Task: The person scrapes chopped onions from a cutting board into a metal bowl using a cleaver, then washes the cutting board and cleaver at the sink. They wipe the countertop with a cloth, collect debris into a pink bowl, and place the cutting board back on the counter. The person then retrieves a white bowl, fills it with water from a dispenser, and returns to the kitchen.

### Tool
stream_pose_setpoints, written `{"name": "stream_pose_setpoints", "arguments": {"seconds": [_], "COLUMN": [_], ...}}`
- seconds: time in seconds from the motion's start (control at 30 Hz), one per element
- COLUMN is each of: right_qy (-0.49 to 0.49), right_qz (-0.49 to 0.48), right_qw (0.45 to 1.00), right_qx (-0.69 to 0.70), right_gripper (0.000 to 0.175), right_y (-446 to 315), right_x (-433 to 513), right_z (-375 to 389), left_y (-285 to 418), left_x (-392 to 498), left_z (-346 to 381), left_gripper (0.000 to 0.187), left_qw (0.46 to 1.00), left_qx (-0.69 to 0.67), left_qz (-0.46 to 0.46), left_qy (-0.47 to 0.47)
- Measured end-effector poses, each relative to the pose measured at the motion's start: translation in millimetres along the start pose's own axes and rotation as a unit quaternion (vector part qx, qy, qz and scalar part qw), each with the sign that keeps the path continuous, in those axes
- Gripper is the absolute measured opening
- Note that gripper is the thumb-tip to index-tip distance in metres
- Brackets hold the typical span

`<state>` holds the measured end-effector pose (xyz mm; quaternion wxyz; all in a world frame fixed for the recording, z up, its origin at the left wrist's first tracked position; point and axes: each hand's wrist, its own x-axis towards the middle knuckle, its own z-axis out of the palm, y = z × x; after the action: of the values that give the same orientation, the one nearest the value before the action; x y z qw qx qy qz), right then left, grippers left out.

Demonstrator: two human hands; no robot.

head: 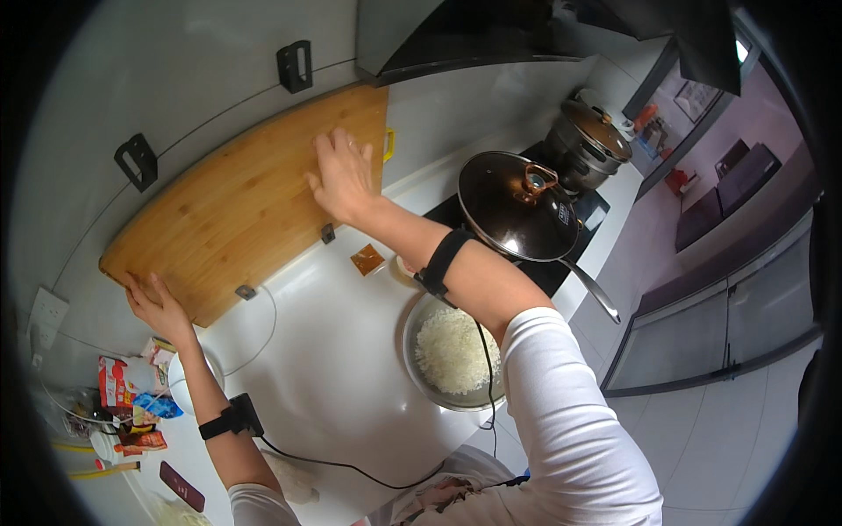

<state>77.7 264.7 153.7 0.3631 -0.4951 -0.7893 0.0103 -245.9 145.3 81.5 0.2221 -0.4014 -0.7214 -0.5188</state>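
Note:
A large wooden board (256, 210) leans upright against the tiled wall at the back of the white counter. My right hand (342, 174) rests on its face near the right end, fingers apart. My left hand (158, 306) touches its lower left edge, with the fingertips on the wood; whether it grips the edge cannot be told. Below my right forearm stands a metal bowl (409, 355) of white shredded food (454, 352). A small brown packet (367, 260) lies between the board and the bowl.
A lidded pan (506, 204) and a lidded steel pot (585, 148) stand on the black cooktop. Food packets (118, 381), a white bowl (184, 388) and a phone (182, 486) are at the left. A white cable (273, 322) crosses the counter; black holders (295, 66) are on the wall.

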Motion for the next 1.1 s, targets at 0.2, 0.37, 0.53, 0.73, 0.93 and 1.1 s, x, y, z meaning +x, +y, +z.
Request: {"name": "stream_pose_setpoints", "arguments": {"seconds": [0.2, 0.37, 0.53, 0.73, 0.93, 1.1], "right_qy": [-0.130, -0.208, -0.335, -0.356, -0.327, -0.204], "right_qz": [0.055, 0.046, 0.087, 0.044, 0.029, 0.046], "right_qw": [0.988, 0.974, 0.931, 0.929, 0.940, 0.966], "right_qx": [0.055, 0.080, 0.114, 0.096, 0.088, 0.149], "right_gripper": [0.027, 0.020, 0.021, 0.025, 0.032, 0.045], "right_y": [-4.4, -17.6, -37.6, -55.9, -66.0, -82.4], "right_x": [-28.5, -47.0, -64.9, -86.9, -115.8, -163.5], "right_z": [-14.9, -33.3, -52.9, -67.8, -96.1, -124.7], "left_y": [-26.6, -42.4, -46.4, -37.4, -19.8, 2.2], "left_x": [8.0, 13.2, 20.5, 28.5, 31.5, 11.2], "left_z": [14.6, 13.3, -1.5, -14.3, -34.6, -62.6], "left_gripper": [0.056, 0.058, 0.062, 0.064, 0.069, 0.068], "left_qw": [0.996, 0.993, 0.987, 0.980, 0.974, 0.963], "left_qx": [-0.012, -0.007, -0.008, -0.033, -0.031, -0.114], "left_qz": [0.000, -0.034, -0.066, -0.052, -0.075, -0.139], "left_qy": [-0.084, -0.112, -0.147, -0.190, -0.212, -0.202]}}
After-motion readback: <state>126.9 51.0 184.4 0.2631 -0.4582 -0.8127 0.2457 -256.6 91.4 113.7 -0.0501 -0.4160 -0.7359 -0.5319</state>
